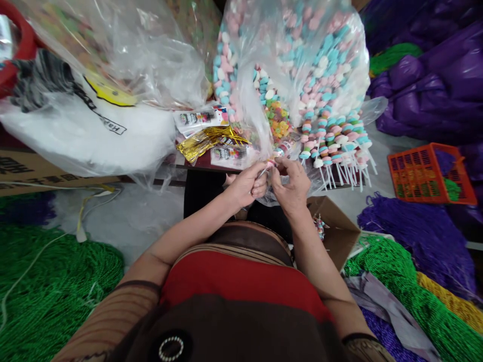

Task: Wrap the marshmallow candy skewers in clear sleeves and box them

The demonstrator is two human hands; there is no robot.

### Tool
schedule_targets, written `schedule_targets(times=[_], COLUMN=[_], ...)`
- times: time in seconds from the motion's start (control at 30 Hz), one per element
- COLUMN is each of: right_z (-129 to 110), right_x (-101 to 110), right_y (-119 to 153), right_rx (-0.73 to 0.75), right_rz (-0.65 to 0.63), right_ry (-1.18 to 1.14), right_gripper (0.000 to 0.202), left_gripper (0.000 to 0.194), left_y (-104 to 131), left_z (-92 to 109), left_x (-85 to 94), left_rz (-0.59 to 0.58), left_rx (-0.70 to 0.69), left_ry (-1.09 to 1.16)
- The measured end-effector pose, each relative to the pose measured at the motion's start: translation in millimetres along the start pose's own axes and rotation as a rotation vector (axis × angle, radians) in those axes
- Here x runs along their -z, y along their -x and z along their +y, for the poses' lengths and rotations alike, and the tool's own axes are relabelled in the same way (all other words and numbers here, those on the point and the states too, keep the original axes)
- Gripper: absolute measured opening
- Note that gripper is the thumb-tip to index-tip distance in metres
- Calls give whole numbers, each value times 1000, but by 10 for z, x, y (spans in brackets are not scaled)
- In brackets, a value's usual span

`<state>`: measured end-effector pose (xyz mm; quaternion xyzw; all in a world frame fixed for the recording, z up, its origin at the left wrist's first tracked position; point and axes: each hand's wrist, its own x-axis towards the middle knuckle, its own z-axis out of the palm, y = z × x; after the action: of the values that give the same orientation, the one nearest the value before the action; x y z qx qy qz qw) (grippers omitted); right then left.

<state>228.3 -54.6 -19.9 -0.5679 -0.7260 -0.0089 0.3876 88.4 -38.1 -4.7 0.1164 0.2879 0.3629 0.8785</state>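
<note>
At the table's front edge, my left hand (247,186) is closed, its thumb and fingers pinching the gathered neck of a small clear wrapper. Right beside it, my right hand (292,183) pinches at the same spot with thumb and forefinger. A wrapped candy skewer (283,147) extends beyond my fingertips toward the candy bag. Gold twist ties (211,140) lie left of the hands, between two packs of printed clear sleeves (202,118). Several candy skewers with white sticks (345,138) are piled on the right. What exactly the fingertips hold is partly hidden.
Large clear bags of pink, blue and white candies (320,55) stand behind the hands. A white bag (124,136) fills the left side. An open cardboard box (335,229) sits below my right forearm. An orange basket (432,173) and green cord bundles (56,281) are at the sides.
</note>
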Motion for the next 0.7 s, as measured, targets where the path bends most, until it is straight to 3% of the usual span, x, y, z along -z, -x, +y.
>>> schedule_targets(times=[0.4,0.7], right_z=[9,11], right_x=[85,28], right_y=[-74,-85], right_rx=[17,119], right_rz=[-109,-27], right_ry=[153,225], right_gripper=[21,15], left_gripper=[19,15], left_y=[54,57], left_z=[-29,-39], left_x=[-94,-145], left_rz=[158,277], left_rx=[-154,-232], left_ry=[-83,-169])
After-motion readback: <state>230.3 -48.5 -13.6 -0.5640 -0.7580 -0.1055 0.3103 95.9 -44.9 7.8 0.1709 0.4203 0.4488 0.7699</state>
